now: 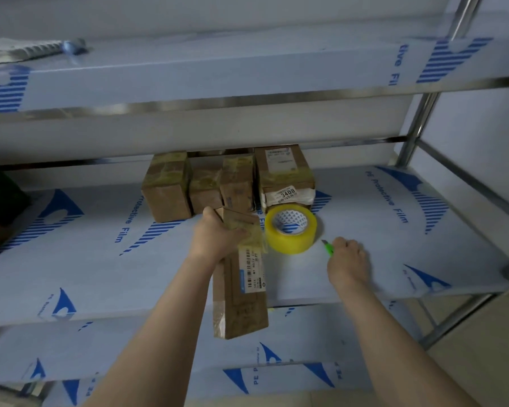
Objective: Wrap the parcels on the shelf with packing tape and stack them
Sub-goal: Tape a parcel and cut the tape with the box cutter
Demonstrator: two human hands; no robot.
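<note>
Left hand (218, 233) is clamped on the far end of the long parcel (241, 289), fingers curled over its taped top, and that's the one in play. Its long axis runs 12 to 6 o'clock, far end aimed at the row of parcels (166, 186) against the back of the shelf (394, 245), near end poking out past the shelf's front edge toward the person. Label side faces up, with some tape already showing around the gripped end. Just beside it, at 3 o'clock from the left hand, the yellow tape roll (291, 229) lies flat, hole up. Further right, the right hand (348, 262) is closed around a green cutter (329, 248), blade end pointing about 10 o'clock at the roll. The roll sits between both hands, a touch nearer the left, but the left is busy. I'd say the right hand must drop the cutter before it can fetch tape across the parcel's short axis.
</note>
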